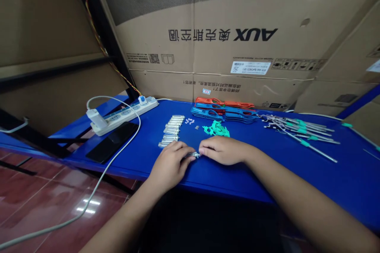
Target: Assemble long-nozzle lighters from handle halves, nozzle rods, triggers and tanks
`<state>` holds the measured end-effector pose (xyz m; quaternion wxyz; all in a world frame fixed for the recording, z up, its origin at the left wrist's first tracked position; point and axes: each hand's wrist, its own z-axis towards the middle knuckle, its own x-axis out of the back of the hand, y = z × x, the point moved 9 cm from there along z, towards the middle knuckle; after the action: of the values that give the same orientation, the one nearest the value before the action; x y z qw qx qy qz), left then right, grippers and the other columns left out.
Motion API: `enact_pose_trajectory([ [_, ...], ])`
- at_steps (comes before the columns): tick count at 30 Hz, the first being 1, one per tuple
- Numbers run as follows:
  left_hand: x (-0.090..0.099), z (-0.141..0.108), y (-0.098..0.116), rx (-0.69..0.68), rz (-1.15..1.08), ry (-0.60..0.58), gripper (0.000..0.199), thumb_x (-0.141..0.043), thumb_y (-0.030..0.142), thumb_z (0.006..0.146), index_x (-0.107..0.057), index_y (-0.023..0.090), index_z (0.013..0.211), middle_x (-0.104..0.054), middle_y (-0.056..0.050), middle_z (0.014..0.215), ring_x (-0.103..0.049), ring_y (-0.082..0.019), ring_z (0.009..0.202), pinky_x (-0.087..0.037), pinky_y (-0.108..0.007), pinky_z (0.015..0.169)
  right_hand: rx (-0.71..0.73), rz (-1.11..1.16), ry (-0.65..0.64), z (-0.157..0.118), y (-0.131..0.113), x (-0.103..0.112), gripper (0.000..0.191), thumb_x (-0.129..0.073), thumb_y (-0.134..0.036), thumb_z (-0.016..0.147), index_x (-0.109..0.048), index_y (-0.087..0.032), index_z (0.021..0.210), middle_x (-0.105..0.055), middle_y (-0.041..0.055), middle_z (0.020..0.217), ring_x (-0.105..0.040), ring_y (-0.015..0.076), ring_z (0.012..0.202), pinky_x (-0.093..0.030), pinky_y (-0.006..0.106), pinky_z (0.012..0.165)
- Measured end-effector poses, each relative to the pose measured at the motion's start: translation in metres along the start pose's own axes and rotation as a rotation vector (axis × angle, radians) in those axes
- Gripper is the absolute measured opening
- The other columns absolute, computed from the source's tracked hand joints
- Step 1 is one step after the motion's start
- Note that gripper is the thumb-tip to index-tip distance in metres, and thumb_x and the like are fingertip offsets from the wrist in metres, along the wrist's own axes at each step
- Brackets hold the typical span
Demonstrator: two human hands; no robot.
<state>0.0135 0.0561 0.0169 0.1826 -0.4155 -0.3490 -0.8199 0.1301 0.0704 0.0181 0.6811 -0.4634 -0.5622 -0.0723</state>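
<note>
My left hand (172, 163) is closed around a small shiny metal cylinder (194, 154), whose end pokes out past the thumb toward the right. The fingertips of my right hand (221, 149) are pinched together at that end; whatever they hold is too small to make out. Just beyond the left hand lies a row of similar metal cylinders (172, 129). Tiny pale pink pieces (189, 121) and a few small metal bits (196, 127) sit to their right. A heap of green plastic pieces (217, 129) lies behind my right hand.
Blue and red plastic handles (225, 110) are stacked by the cardboard wall (213, 4). Thin metal rods with green parts (305, 128) lie on the right of the blue table (297, 178). At left are a power strip (124, 115), a black phone (112, 141) and a white cable (101, 178).
</note>
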Motion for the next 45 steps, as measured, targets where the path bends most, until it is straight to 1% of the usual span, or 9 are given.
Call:
enact_pose_trajectory([
  [6, 0.019, -0.008, 0.007, -0.047, 0.053, 0.217, 0.016, -0.06, 0.025, 0.094, -0.068, 0.02, 0.107, -0.067, -0.005, 0.098, -0.061, -0.019, 0.094, -0.049, -0.033, 0.086, -0.062, 0.228, 0.088, 0.008, 0.009, -0.003, 0.03, -0.04, -0.035, 0.101, -0.061, -0.019, 0.087, -0.064, 0.0007, 0.076, -0.059, 0.0145, 0.072, -0.043, 0.029, 0.072],
  [11, 0.022, -0.009, 0.009, -0.071, 0.069, 0.258, 0.016, -0.061, 0.024, 0.094, -0.067, 0.019, 0.107, -0.067, -0.005, 0.097, -0.061, -0.018, 0.092, -0.05, -0.032, 0.085, -0.009, 0.296, 0.117, 0.01, -0.002, -0.005, 0.024, -0.041, -0.028, 0.1, -0.057, -0.019, 0.084, -0.062, -0.0008, 0.073, -0.057, 0.0134, 0.071, -0.043, 0.029, 0.073],
  [18, 0.03, -0.014, 0.01, -0.059, 0.067, 0.321, 0.015, -0.061, 0.023, 0.094, -0.067, 0.019, 0.107, -0.067, -0.005, 0.098, -0.061, -0.018, 0.092, -0.05, -0.032, 0.084, -0.045, 0.484, 0.094, 0.01, -0.002, -0.011, 0.024, -0.041, -0.035, 0.1, -0.05, -0.02, 0.084, -0.059, -0.0024, 0.074, -0.05, 0.0098, 0.058, -0.042, 0.026, 0.062],
  [25, 0.027, -0.013, 0.01, -0.045, -0.046, 0.288, 0.018, -0.058, 0.02, 0.094, -0.067, 0.019, 0.11, -0.068, -0.004, 0.1, -0.063, -0.016, 0.094, -0.05, -0.028, 0.085, 0.103, 0.385, 0.184, 0.005, -0.012, 0.002, 0.022, -0.043, -0.033, 0.1, -0.052, -0.02, 0.085, -0.061, -0.0006, 0.077, -0.053, 0.0122, 0.07, -0.043, 0.028, 0.071],
  [30, 0.023, -0.01, 0.009, -0.015, -0.195, 0.236, 0.019, -0.056, 0.019, 0.095, -0.068, 0.02, 0.109, -0.068, -0.005, 0.101, -0.064, -0.015, 0.094, -0.051, -0.026, 0.084, 0.134, 0.321, 0.297, 0.004, -0.018, 0.007, 0.022, -0.043, -0.029, 0.098, -0.051, -0.02, 0.08, -0.055, -0.0033, 0.068, -0.048, 0.0101, 0.061, -0.039, 0.024, 0.062],
  [34, 0.02, -0.008, 0.009, 0.014, -0.334, 0.158, 0.016, -0.057, 0.02, 0.094, -0.071, 0.02, 0.102, -0.068, -0.004, 0.097, -0.065, -0.015, 0.088, -0.051, -0.025, 0.08, 0.241, 0.239, 0.378, 0.0, -0.03, 0.008, 0.011, -0.052, -0.018, 0.085, -0.048, -0.021, 0.075, -0.044, -0.0071, 0.06, -0.038, 0.0078, 0.051, -0.03, 0.021, 0.05],
  [37, 0.02, -0.011, 0.012, 0.011, -0.386, 0.133, 0.016, -0.057, 0.021, 0.095, -0.072, 0.02, 0.1, -0.068, -0.004, 0.095, -0.065, -0.014, 0.086, -0.051, -0.025, 0.079, 0.294, 0.186, 0.446, -0.005, -0.031, 0.016, 0.01, -0.052, -0.014, 0.078, -0.048, -0.021, 0.073, -0.044, -0.0074, 0.059, -0.037, 0.0071, 0.049, -0.029, 0.021, 0.049],
  [41, 0.028, -0.016, 0.007, -0.019, -0.278, 0.132, 0.017, -0.057, 0.021, 0.096, -0.071, 0.02, 0.105, -0.069, -0.004, 0.098, -0.066, -0.014, 0.089, -0.052, -0.026, 0.082, 0.154, 0.05, 0.536, 0.001, -0.007, 0.045, 0.007, -0.053, -0.015, 0.077, -0.05, -0.02, 0.072, -0.051, -0.0053, 0.058, -0.042, 0.0084, 0.05, -0.031, 0.022, 0.052],
  [45, 0.039, -0.018, -0.005, -0.14, 0.031, 0.139, 0.02, -0.056, 0.022, 0.096, -0.072, 0.02, 0.108, -0.069, -0.007, 0.098, -0.062, -0.018, 0.089, -0.052, -0.032, 0.08, -0.156, -0.292, 0.435, 0.04, 0.026, 0.067, 0.012, -0.052, -0.023, 0.086, -0.062, -0.019, 0.08, -0.068, 0.0024, 0.073, -0.057, 0.0136, 0.064, -0.035, 0.025, 0.058],
])
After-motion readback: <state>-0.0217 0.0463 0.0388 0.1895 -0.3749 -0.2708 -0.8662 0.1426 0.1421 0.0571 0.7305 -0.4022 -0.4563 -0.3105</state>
